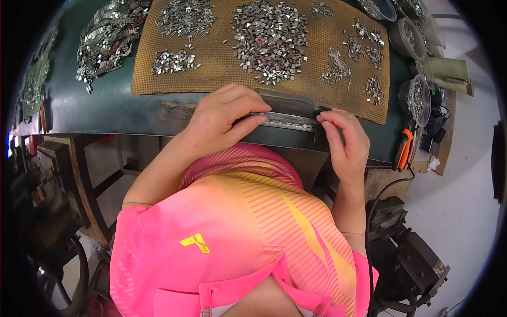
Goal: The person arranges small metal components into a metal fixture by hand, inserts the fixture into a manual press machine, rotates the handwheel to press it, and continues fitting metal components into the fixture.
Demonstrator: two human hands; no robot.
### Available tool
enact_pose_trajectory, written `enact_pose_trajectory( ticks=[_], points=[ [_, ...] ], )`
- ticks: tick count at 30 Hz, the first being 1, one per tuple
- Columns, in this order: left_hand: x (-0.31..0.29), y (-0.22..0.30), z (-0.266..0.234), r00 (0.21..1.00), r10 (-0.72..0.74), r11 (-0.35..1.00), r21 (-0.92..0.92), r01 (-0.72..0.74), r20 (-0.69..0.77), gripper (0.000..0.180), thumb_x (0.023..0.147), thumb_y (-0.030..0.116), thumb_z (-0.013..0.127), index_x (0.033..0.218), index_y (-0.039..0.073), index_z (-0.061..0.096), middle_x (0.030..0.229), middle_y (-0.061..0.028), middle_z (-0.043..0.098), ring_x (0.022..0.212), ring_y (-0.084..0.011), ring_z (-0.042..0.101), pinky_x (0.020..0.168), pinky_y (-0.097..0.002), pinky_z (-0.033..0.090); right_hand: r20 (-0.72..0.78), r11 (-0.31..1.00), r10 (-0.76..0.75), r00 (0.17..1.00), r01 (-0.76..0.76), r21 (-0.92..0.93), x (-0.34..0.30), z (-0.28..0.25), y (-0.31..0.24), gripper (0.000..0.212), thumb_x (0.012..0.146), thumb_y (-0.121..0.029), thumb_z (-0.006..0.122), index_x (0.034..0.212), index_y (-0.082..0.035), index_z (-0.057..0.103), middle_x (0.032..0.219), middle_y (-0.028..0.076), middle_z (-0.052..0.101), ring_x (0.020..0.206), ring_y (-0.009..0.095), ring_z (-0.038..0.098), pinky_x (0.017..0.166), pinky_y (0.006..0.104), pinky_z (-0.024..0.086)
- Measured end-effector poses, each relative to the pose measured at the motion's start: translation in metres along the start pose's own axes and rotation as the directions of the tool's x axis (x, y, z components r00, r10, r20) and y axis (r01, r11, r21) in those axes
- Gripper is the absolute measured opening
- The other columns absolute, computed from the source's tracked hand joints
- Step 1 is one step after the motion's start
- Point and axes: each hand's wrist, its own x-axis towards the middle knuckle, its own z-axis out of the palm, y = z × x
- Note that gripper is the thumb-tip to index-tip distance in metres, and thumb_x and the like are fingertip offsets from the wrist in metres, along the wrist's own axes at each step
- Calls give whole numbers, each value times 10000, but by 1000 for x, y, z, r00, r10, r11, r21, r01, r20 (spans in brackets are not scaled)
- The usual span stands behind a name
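Observation:
A narrow silvery metal strip [290, 122] with small pieces along it lies at the table's near edge, against a dark flat bar [288, 104]. My left hand [227, 116] is closed at the strip's left end, thumb and forefinger pinching it. At the strip's right end, my right hand [346, 140] has thumb and fingertips drawn together. Whatever those fingertips hold is too small to make out. A thin pin-like piece hangs just left of the right thumb.
Beyond my hands, a brown textured mat [211, 68] bears a big heap of small metal pieces [269, 39] and several smaller piles. Linked metal bands [108, 39] lie at the left. Clear tubs [417, 100] of parts and orange-handled pliers [405, 148] are at the right.

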Motion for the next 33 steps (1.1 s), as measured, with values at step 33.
enact_pose_trajectory(
  ticks=[33],
  points=[
    [-1, -1, 1, 1000, -3, 999, -34, 2, -17, 195, 868, 61, 789, 1058, 33, 752, 1051, -90, 731, 986, -272, 693, 837, -388, 537, 112, 969, -103, 988, 125, -214, 1, 19, -21, 229, 866, -14, 771, 1086, -40, 712, 1143, 111, 763, 1023, 304, 740, 1013, 474, 546]
  ],
)
